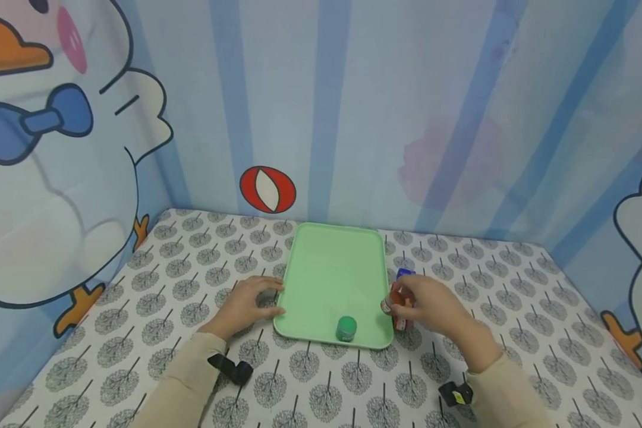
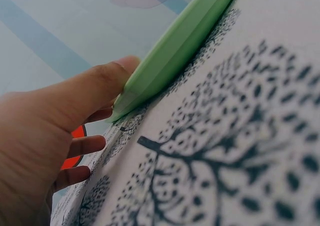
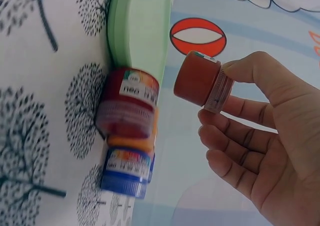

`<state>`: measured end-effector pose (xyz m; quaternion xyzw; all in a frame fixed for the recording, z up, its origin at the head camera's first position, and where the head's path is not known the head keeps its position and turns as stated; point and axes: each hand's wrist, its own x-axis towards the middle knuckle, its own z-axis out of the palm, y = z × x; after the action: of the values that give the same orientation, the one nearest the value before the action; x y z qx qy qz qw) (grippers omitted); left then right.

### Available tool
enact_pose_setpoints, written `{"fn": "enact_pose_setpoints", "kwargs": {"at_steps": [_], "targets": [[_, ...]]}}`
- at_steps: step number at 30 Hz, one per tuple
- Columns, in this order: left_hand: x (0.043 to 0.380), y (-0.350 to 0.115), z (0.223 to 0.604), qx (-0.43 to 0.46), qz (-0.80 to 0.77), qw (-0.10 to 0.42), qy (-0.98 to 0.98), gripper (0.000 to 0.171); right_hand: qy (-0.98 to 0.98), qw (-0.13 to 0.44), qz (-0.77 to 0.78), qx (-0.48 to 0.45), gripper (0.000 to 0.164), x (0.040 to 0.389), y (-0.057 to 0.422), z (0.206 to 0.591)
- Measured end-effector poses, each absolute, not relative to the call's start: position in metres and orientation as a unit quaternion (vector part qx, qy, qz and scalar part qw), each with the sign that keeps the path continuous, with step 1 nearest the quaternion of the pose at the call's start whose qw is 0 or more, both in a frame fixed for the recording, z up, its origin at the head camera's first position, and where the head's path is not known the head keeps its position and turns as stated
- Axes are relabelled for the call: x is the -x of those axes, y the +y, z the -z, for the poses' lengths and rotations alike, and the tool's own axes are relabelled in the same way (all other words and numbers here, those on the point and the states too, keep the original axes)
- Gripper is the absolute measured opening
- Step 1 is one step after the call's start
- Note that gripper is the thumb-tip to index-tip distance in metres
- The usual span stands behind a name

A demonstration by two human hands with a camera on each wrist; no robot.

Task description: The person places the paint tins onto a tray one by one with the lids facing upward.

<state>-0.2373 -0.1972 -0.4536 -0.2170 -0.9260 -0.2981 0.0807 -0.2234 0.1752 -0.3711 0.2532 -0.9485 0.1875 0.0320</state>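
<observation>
My right hand (image 1: 438, 306) pinches a small reddish-brown paint jar (image 3: 196, 79) by its clear ribbed lid, between thumb and forefinger. In the head view the jar is tilted over the right rim of a light green tray (image 1: 331, 267). My left hand (image 1: 243, 306) touches the tray's left edge with the tips of thumb and forefinger; its other fingers are loosely bent in the left wrist view. A green-topped paint jar (image 1: 346, 328) stands inside the tray near its front edge.
Beside the tray's right edge, partly behind my right hand, are a dark red jar (image 3: 127, 95), an orange jar (image 3: 134, 143) and a blue jar (image 3: 127, 167). A tree-patterned cloth (image 1: 310, 386) covers the table. Printed curtains (image 1: 353, 119) hang at the back and sides.
</observation>
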Motion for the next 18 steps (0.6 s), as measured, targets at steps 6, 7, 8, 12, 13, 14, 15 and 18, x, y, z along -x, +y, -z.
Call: {"fn": "enact_pose_setpoints", "kwargs": {"at_steps": [6,7,8,12,13,14,15,18], "targets": [[0.235,-0.198,0.453,0.218,0.3,0.08,-0.925,0.045,-0.947,0.018,-0.18,-0.265,0.014,0.228,0.158,0.374],[0.235,-0.198,0.454,0.218,0.3,0.08,-0.925,0.045,-0.948,0.016,-0.175,-0.266,0.016,0.228,0.156,0.375],[0.235,-0.198,0.454,0.218,0.3,0.08,-0.925,0.045,-0.948,0.014,-0.172,-0.268,0.018,0.228,0.153,0.376],[0.236,-0.198,0.454,0.219,0.303,0.08,-0.924,0.045,-0.949,0.002,-0.163,-0.268,0.022,0.228,0.144,0.379],[0.236,-0.198,0.454,0.219,0.303,0.08,-0.924,0.045,-0.95,-0.001,-0.163,-0.268,0.021,0.228,0.141,0.38],[0.236,-0.198,0.455,0.218,0.303,0.081,-0.924,0.045,-0.949,-0.003,-0.163,-0.27,0.021,0.228,0.139,0.381],[0.236,-0.198,0.455,0.218,0.302,0.081,-0.924,0.045,-0.949,-0.003,-0.161,-0.273,0.02,0.228,0.138,0.382],[0.237,-0.198,0.456,0.215,0.304,0.081,-0.925,0.045,-0.946,0.006,-0.153,-0.285,0.019,0.229,0.133,0.384]]}}
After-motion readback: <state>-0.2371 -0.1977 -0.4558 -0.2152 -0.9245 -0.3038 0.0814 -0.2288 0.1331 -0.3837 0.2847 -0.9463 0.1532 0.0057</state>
